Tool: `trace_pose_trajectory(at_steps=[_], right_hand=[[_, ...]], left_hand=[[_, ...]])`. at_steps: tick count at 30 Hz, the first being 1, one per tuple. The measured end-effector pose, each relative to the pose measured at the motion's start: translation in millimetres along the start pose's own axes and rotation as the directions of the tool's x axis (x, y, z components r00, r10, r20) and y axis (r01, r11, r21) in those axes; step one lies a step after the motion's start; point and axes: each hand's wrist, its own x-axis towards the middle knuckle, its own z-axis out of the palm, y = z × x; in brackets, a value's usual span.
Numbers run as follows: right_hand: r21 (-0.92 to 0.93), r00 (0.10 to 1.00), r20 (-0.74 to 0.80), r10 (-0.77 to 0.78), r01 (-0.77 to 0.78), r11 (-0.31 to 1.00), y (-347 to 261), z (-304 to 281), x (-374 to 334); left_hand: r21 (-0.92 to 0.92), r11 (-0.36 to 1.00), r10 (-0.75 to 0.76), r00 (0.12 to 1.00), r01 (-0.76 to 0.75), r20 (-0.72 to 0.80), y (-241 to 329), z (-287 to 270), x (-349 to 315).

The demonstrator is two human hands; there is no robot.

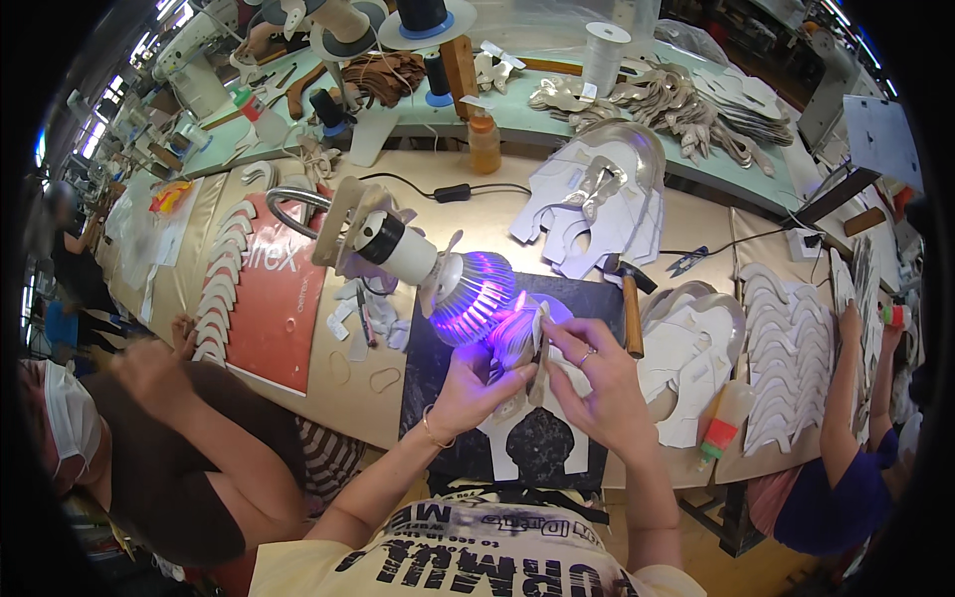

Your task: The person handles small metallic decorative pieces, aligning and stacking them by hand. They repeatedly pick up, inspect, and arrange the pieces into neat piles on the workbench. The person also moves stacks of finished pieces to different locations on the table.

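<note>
My left hand (pixel 476 393) is closed on a bundle of thin layered pieces (pixel 512 340), held up beside a lamp (pixel 473 298) that throws purple light on them. My right hand (pixel 597 383), a ring on one finger, pinches the edge of a pale piece (pixel 541 343) at the right side of the bundle. Both hands are over a black slab (pixel 423 398). Under them on the slab lies a white cut piece (pixel 502 453) with a rounded opening, partly hidden by my hands.
Right of the slab lie a hammer (pixel 633 313), stacked white shoe-upper pieces (pixel 686 373) and a bottle (pixel 726 418). More cut pieces (pixel 597 199) lie beyond. A red board (pixel 269 308) is at left. Co-workers sit on both sides, one with a raised hand (pixel 154 378).
</note>
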Motion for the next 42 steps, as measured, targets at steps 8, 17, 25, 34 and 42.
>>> trace_pose_trajectory(at_steps=[8,17,25,34,42], right_hand=[[0.218,0.997,-0.038,0.072,-0.063,0.974,7,6,-5],[0.201,0.997,-0.071,0.017,-0.002,0.980,8,10,-3],[0.224,0.988,-0.143,0.049,-0.015,0.974,13,16,-1],[0.434,0.976,-0.046,0.212,-0.172,0.885,3,25,-15],[0.258,1.000,-0.015,0.017,-0.012,0.966,9,21,-11]], left_hand=[[-0.070,0.991,0.111,0.994,-0.110,0.020,4,0,-6],[-0.127,0.991,0.058,0.997,-0.051,0.055,1,-5,-10],[-0.187,0.982,0.003,0.999,-0.011,-0.041,8,-2,-10],[-0.080,0.997,-0.010,0.993,0.000,-0.118,8,-7,-12],[-0.101,0.993,-0.064,0.995,0.055,-0.081,3,-14,-14]])
